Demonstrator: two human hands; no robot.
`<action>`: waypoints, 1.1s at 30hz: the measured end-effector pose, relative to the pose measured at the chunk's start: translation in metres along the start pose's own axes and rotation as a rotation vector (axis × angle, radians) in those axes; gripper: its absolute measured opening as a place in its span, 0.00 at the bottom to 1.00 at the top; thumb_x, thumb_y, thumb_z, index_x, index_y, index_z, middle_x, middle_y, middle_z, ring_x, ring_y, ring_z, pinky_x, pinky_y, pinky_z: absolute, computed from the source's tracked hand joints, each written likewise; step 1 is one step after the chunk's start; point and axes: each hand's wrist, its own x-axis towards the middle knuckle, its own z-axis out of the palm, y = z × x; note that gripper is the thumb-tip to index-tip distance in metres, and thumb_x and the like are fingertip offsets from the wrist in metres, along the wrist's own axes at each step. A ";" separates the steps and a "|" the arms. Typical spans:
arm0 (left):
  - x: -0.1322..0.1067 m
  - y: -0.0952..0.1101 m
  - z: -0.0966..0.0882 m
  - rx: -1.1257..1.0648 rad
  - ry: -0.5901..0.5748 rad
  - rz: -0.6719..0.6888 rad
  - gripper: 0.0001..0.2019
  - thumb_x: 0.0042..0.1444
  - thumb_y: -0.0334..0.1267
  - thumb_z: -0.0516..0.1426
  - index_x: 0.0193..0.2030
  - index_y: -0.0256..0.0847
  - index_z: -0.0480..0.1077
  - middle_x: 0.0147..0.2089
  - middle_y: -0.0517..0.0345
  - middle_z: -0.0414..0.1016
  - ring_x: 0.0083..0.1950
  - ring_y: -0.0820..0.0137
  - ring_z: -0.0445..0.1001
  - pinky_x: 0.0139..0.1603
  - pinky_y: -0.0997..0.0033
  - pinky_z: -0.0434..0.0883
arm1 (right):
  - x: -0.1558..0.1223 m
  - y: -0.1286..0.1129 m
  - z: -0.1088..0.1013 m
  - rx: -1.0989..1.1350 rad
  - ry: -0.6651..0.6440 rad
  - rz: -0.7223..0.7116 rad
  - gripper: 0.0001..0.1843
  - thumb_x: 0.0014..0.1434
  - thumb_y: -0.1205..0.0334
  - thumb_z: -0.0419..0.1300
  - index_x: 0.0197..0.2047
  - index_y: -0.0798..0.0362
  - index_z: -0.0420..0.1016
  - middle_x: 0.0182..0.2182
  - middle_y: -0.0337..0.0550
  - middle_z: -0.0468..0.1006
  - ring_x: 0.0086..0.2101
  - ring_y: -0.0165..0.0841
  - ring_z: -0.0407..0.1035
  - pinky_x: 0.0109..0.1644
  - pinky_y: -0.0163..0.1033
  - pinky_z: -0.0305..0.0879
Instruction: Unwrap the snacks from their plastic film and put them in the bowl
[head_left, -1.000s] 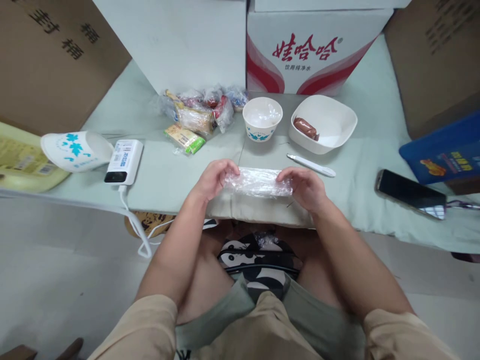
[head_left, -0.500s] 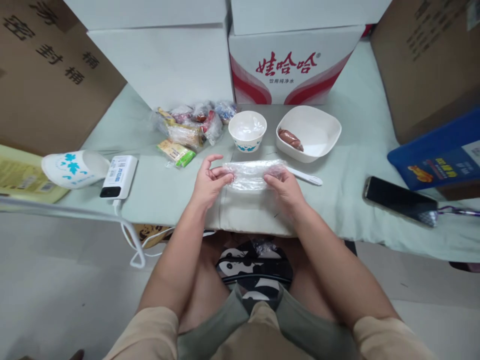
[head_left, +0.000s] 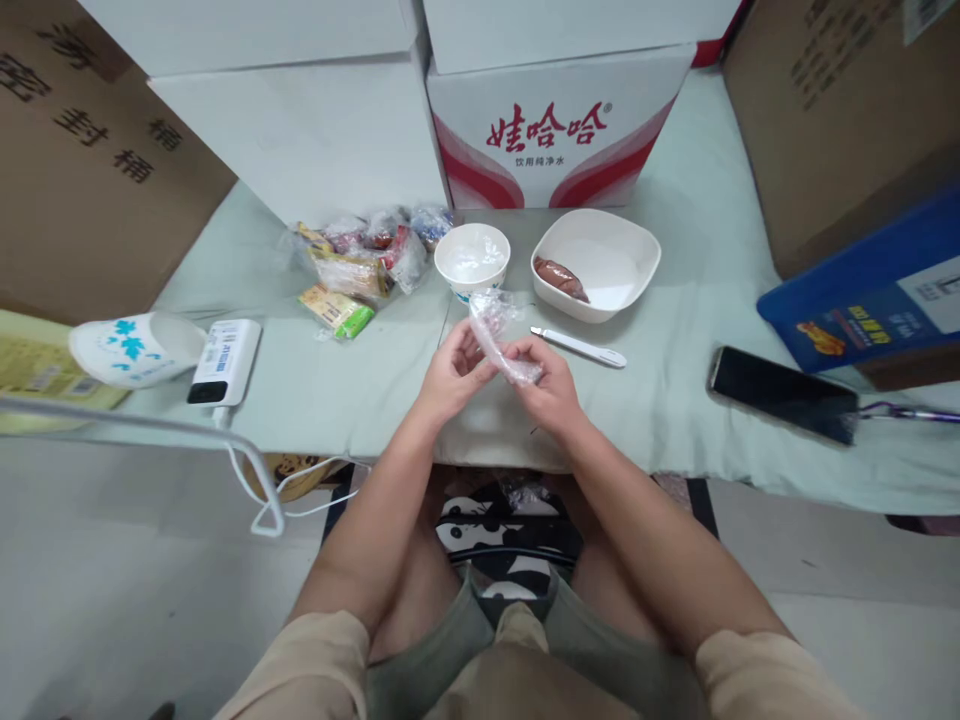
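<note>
A clear plastic wrapper (head_left: 491,335) is bunched lengthwise between my two hands, just in front of a white paper bowl (head_left: 471,258) with blue leaf prints. My left hand (head_left: 455,372) is closed on its near left side. The fingers of my right hand (head_left: 546,378) pinch its lower right end. To the right of the hands lies a white-handled knife (head_left: 581,347), apart from them. Behind it stands a white squarish bowl (head_left: 626,270), where a brown sausage-like piece in clear film (head_left: 561,279) rests at the left side.
Several packaged snacks (head_left: 352,270) are heaped left of the paper bowl. A white power bank (head_left: 225,362) with a cable and a tipped paper cup (head_left: 135,350) sit at the left. A phone (head_left: 784,393) lies at the right. White cartons (head_left: 555,130) line the back.
The wrapper was stretched flat between my hands; now it is tilted and bunched, and the hands are closer together. The knife, partly hidden before, shows fully. The view has shifted slightly.
</note>
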 end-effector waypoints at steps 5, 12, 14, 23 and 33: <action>-0.003 0.010 0.004 0.075 -0.006 -0.023 0.23 0.55 0.56 0.64 0.48 0.39 0.75 0.47 0.49 0.81 0.48 0.61 0.80 0.50 0.64 0.74 | 0.004 0.010 0.002 0.088 0.111 0.181 0.26 0.56 0.34 0.60 0.30 0.49 0.77 0.29 0.40 0.79 0.32 0.35 0.72 0.38 0.41 0.70; -0.015 -0.004 -0.011 0.112 -0.064 0.003 0.41 0.51 0.52 0.67 0.69 0.52 0.55 0.53 0.50 0.77 0.47 0.66 0.79 0.49 0.66 0.75 | 0.002 0.008 0.003 -0.177 0.148 0.078 0.24 0.64 0.42 0.55 0.27 0.50 0.76 0.25 0.39 0.76 0.28 0.33 0.68 0.34 0.40 0.65; -0.017 -0.006 -0.022 0.265 -0.034 0.023 0.40 0.50 0.50 0.67 0.69 0.54 0.57 0.60 0.48 0.71 0.50 0.65 0.77 0.46 0.68 0.75 | 0.001 0.004 -0.001 -0.407 0.128 -0.121 0.19 0.66 0.48 0.55 0.30 0.49 0.77 0.29 0.41 0.80 0.32 0.36 0.71 0.41 0.43 0.65; -0.022 0.012 -0.043 0.840 -0.191 0.099 0.22 0.54 0.30 0.61 0.56 0.46 0.74 0.63 0.49 0.60 0.42 0.72 0.72 0.48 0.65 0.75 | -0.006 0.015 -0.014 -0.925 -0.084 -0.519 0.08 0.67 0.56 0.58 0.38 0.42 0.79 0.40 0.37 0.84 0.44 0.38 0.72 0.49 0.46 0.59; -0.027 0.019 -0.056 0.567 -0.042 0.180 0.01 0.51 0.31 0.61 0.32 0.40 0.75 0.44 0.51 0.80 0.45 0.66 0.79 0.46 0.68 0.74 | -0.010 0.016 -0.015 -0.598 -0.289 -0.256 0.33 0.57 0.43 0.67 0.62 0.41 0.68 0.63 0.50 0.68 0.61 0.50 0.64 0.65 0.59 0.58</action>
